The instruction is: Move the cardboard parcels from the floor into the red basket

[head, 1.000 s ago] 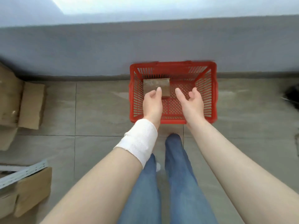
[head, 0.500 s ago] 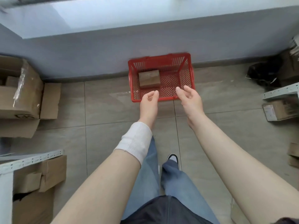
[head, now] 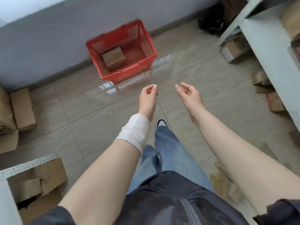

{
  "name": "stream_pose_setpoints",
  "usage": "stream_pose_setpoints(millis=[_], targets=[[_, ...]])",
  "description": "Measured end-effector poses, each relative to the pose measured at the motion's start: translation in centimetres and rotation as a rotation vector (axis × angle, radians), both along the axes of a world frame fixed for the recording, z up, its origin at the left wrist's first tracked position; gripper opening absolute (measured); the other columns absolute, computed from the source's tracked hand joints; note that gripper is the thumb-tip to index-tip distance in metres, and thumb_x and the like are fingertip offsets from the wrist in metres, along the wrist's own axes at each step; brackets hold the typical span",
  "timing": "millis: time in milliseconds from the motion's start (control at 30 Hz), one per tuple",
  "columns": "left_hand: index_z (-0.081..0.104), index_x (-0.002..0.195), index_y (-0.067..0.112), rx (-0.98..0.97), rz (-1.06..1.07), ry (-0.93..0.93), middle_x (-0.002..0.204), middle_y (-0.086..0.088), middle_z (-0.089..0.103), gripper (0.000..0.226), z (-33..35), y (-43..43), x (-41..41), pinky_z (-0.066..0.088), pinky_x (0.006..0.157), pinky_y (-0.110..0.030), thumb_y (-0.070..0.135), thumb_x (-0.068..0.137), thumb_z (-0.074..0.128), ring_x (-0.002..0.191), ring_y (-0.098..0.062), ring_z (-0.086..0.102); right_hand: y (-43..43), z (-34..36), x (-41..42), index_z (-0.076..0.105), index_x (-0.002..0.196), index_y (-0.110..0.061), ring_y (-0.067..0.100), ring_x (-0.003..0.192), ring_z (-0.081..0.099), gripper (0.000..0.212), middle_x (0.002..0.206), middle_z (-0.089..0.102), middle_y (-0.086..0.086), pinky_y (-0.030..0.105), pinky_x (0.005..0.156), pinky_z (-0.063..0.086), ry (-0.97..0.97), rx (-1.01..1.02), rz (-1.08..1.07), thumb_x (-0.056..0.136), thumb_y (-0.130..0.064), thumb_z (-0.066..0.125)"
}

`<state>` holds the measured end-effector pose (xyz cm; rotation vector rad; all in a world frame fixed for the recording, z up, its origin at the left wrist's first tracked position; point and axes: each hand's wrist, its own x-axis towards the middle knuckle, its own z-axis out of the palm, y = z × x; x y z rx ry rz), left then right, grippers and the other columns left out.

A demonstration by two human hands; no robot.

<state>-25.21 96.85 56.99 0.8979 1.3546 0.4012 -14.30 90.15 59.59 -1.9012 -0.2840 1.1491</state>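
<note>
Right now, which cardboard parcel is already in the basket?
The brown parcel lying in the red basket by the wall; the other boxes sit on the floor.

Red basket [head: 148,44]: one. Cardboard parcel [head: 114,57] inside it: one. Hands: two, left hand [head: 148,99] and right hand [head: 190,96], both empty.

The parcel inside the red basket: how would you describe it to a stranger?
Find the red basket on the tiled floor by the grey wall. A small brown cardboard parcel lies in its left half. It is the only box inside; the other boxes lie on the floor.
</note>
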Motion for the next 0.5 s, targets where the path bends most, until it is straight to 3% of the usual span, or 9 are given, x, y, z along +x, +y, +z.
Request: stream_pose_setpoints(millis=[167, 367, 500], targets=[[0.050, 0.125, 0.006, 0.006, -0.100, -0.004, 0.113, -0.004, 0.057, 0.035, 1.0, -6.6, -0.2, 0.041, 0.091, -0.026, 0.026, 0.097, 0.046, 0.104, -0.016, 0.056, -7.4, 0.4, -1.0, 0.045, 0.133, -0.007, 0.003, 0.106, 0.049, 0.052, 0.132, 0.054, 0.006, 0.014, 0.087, 0.038, 0.008, 0.005, -0.101, 0.088, -0.030, 0.059], [0.050, 0.125, 0.006, 0.029, -0.168, -0.023, 0.116, -0.005, 0.058, 0.035, 1.9, -14.2, 1.6, 0.041, 0.089, -0.025, 0.026, 0.097, 0.046, 0.104, -0.016, 0.058, -15.4, 0.9, 0.4, 0.044, 0.133, -0.007, 0.002, 0.107, 0.050, 0.054, 0.132, 0.054, 0.004, -0.006, 0.067, 0.039, -0.005, 0.043, -0.155, 0.087, -0.029, 0.060], [0.048, 0.126, 0.006, 0.031, -0.248, -0.032, 0.127, -0.009, 0.059, 0.036, 1.9, -20.7, 3.9, 0.042, 0.090, -0.025, 0.027, 0.097, 0.046, 0.104, -0.014, 0.058, -22.3, 1.1, 2.5, 0.045, 0.132, -0.007, 0.003, 0.108, 0.051, 0.052, 0.133, 0.054, 0.006, 0.000, 0.073, 0.042, -0.027, 0.070, -0.203, 0.087, -0.029, 0.060]])
